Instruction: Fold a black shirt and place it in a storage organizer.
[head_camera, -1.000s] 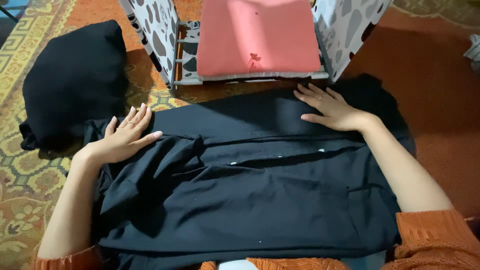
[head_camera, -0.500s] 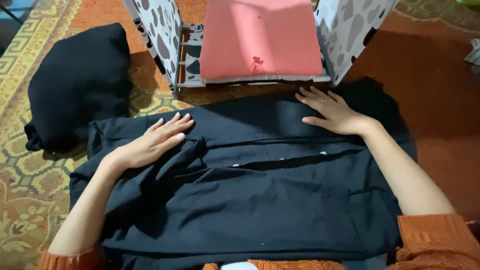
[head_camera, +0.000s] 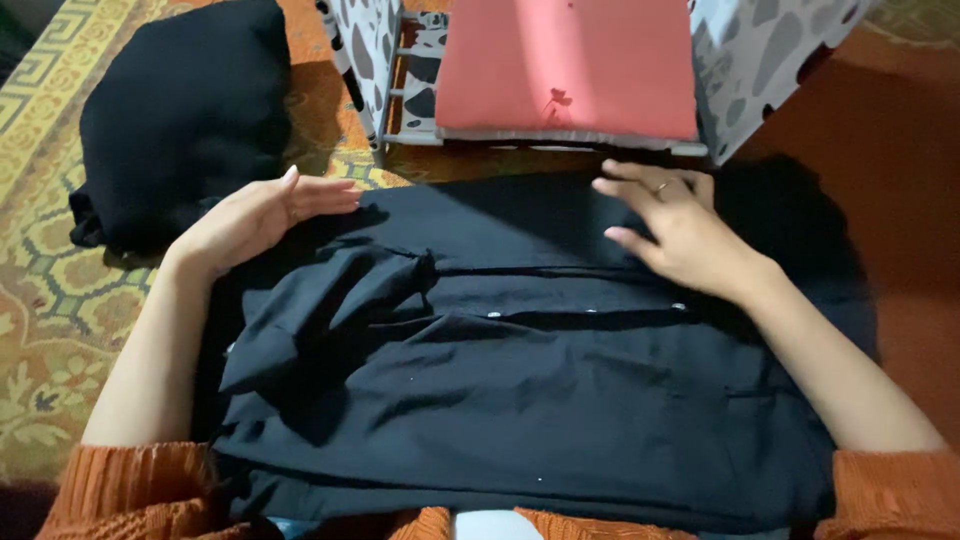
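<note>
1. A black shirt (head_camera: 520, 370) lies spread on the patterned carpet (head_camera: 60, 300), filling the middle of the view straight in front of the person; small pale buttons run in a line across it.
2. Left hand (head_camera: 255, 215), at about 10 o'clock from the shirt's middle: flat, palm down, fingers together and pointing to 3 o'clock, resting on the shirt's upper left edge. The grip is loose, nothing clasped.
3. Right hand (head_camera: 680, 235), at about 1 o'clock: fingers spread and slightly arched, fingertips pressing the cloth near the far edge, a ring on one finger. Its grip is likewise unclosed, only touching the fabric.
4. Between the hands, a rumpled fold of cloth bunches up just right of the left wrist (it looks like a sleeve, but I cannot say for sure).
5. At 12 o'clock, just beyond the shirt's far edge, a folded pink cloth (head_camera: 570, 65) sits on a grey rack (head_camera: 395, 110) flanked by panels with a grey blotch pattern.
6. At 10 to 11 o'clock, a folded black bundle (head_camera: 185, 110) rests on the carpet, close beside the left hand but apart from it.
7. Orange knitted sleeves (head_camera: 130, 490) show at both forearms, at 6 o'clock.
</note>
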